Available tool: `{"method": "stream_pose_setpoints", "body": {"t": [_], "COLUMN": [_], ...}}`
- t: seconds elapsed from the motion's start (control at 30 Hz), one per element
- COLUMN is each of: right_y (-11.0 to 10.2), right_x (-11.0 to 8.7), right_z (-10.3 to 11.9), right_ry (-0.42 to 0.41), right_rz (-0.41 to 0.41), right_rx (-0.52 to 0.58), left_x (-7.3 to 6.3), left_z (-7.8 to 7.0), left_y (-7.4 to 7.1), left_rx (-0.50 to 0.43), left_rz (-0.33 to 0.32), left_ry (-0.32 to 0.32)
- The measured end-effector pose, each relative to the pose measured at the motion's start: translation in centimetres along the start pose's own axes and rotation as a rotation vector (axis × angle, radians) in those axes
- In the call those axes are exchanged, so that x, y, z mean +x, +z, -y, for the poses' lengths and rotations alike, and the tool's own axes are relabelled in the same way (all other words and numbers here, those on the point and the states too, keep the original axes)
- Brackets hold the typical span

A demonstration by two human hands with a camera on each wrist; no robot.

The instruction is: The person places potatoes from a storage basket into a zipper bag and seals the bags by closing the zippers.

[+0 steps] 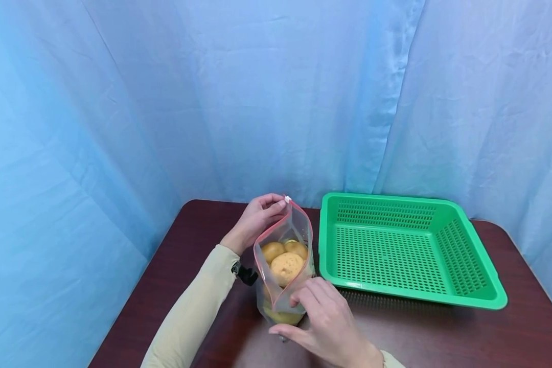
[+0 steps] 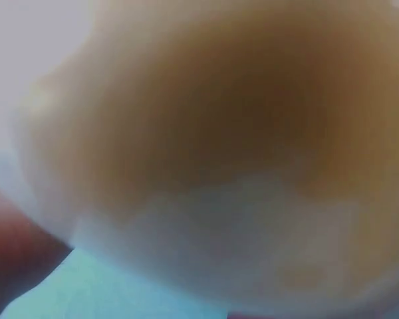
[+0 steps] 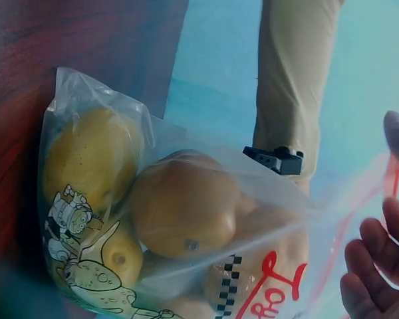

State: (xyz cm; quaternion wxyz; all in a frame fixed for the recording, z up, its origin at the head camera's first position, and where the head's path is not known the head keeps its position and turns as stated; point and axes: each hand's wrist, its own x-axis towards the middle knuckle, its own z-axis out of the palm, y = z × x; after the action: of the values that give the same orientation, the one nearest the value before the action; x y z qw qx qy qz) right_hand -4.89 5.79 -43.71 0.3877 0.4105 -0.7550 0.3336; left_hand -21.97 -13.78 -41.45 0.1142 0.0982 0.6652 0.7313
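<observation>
A clear zip bag (image 1: 287, 306) with a red zip edge stands with its mouth wide apart, holding several round, yellow-brown potato-like pieces (image 1: 287, 268). My left hand (image 1: 261, 212) pinches the bag's far top corner, beside the white slider (image 1: 288, 199). My right hand (image 1: 326, 319) is at the near end of the mouth, thumb spread away from the bent fingers, fingertips right at the zip edge. The right wrist view shows cartoon figures and red lettering (image 3: 272, 289) printed on the bag. Blurred bag and produce (image 2: 253, 133) fill most of the left wrist view.
A green perforated basket (image 1: 480, 250) sits right of the bag on the dark red-brown table (image 1: 175, 266). Pale blue curtains (image 1: 267, 102) hang behind and to the left. A black wrist device (image 1: 246, 273) on the left wrist overlaps the bag's side.
</observation>
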Motion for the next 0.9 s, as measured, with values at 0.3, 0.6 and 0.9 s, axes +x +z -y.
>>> {"method": "stream_pose_setpoints", "body": {"t": [0.3,0.6,0.9], "right_y": [0.9,0.0,-1.8], "right_x": [0.5,0.5,-0.9], "right_z": [0.0,-1.0,-3.4], "right_ry": [-0.038,-0.007,0.286], "right_rz": [-0.095,-0.216,-0.155], "right_rx": [-0.102,0.039,0.134], "left_x": [-1.2,-2.2,-4.6], "left_z": [0.0,0.1,0.4], "left_y": [-1.1,-2.2,-4.4], "left_rx": [-0.030,-0.174,-0.318], "left_rz": [-0.067,-0.153,-0.283], "left_ry": [0.018,0.083,0.146]}}
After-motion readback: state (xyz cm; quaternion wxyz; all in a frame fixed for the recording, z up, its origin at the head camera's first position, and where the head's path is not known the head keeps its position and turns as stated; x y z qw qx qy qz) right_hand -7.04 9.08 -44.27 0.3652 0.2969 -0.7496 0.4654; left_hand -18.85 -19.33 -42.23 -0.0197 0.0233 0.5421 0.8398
